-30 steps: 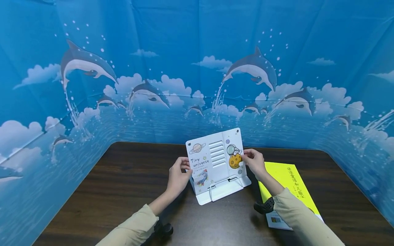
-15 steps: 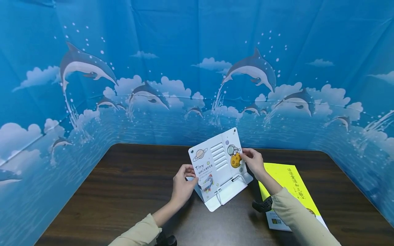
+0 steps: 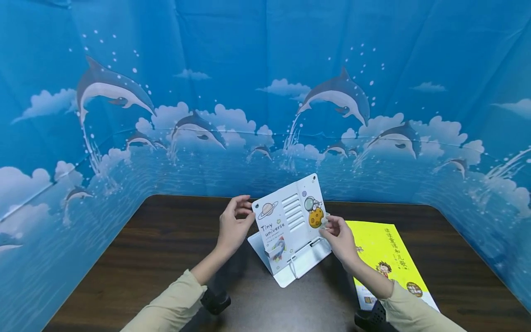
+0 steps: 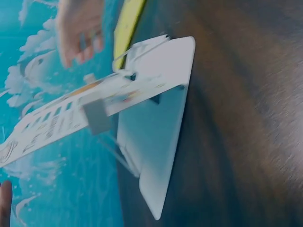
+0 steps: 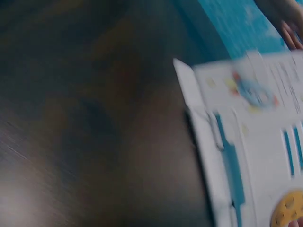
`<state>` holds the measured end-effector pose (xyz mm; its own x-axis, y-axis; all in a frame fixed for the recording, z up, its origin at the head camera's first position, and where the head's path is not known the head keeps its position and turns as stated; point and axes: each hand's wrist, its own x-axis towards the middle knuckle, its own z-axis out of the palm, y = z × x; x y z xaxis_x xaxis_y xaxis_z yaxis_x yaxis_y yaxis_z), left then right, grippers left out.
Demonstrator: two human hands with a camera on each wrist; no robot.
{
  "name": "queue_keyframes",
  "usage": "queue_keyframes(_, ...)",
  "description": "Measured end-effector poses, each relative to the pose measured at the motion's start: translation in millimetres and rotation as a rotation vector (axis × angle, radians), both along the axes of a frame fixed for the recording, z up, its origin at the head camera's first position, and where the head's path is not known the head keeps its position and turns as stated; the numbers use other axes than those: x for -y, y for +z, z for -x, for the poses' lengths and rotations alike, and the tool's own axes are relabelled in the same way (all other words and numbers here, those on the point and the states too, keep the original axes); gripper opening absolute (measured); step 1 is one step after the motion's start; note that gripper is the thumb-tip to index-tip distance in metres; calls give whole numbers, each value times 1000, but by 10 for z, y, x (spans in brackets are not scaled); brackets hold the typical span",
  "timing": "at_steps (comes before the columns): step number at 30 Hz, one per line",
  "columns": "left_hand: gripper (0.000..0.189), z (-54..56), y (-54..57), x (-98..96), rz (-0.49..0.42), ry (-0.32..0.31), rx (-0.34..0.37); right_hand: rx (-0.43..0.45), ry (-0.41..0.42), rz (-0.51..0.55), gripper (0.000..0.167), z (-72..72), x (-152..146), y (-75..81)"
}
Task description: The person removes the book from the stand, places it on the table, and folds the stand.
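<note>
A white book stand (image 3: 286, 226) with space pictures and "Tiny universe" lettering stands tilted back on its base, turned at an angle on the table. My left hand (image 3: 234, 226) is at its upper left corner, thumb tip right by the edge and fingers loosely bent. By the stand's right edge, near a small page clip, is my right hand (image 3: 341, 240), its fingers loosely bent. In the left wrist view the right hand (image 4: 83, 30) shows a gap from the blurred panel (image 4: 57, 118). The right wrist view shows the stand's front lip (image 5: 208, 161) and wire holder.
A yellow book (image 3: 394, 258) lies flat on the dark wooden table (image 3: 137, 267), right of the stand and partly under the right forearm. Behind the table hangs a blue dolphin-print cloth (image 3: 232, 157). Dark camera straps (image 3: 215, 302) sit at both wrists.
The stand has turned counterclockwise, its left side coming nearer. My left hand has left the stand's lower left side and moved up to its corner; my right hand has slid down the right edge.
</note>
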<state>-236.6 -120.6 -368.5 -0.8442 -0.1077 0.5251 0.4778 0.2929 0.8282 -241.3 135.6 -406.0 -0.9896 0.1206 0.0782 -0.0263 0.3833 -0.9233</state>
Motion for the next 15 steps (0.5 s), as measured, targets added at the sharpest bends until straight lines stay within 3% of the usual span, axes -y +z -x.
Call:
queue_keyframes(5, 30, 18, 85, 62, 30, -21, -13, 57, 48, -15, 41, -255, 114, -146)
queue_keyframes(8, 24, -40, 173, 50, 68, -17, -31, 78, 83, -12, 37, -375, 170, -229)
queue_keyframes(13, 17, -161, 358, -1, 125, -21, -52, 85, 171, 25, 31, -464, 229, -338)
queue_keyframes(15, 17, -170, 382, -3, 125, -29, -43, 96, 216, 43, 30, -469, 242, -365)
